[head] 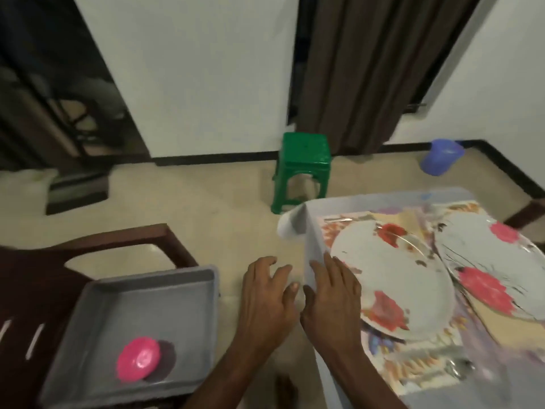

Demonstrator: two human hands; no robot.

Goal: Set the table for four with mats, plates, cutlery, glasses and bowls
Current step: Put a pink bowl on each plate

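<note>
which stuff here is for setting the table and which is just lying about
For the job: near plate, far plate, mats, cutlery, pink bowl in the grey tray, table.

Lying about: green stool, blue bucket, curtain, chair.

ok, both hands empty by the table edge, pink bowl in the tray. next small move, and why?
Probably the left hand reaching down-left for the pink bowl in the grey tray. It hangs open between tray and table, nearer the tray, while the right hand rests at the tablecloth edge. Two plates are already laid.
</note>
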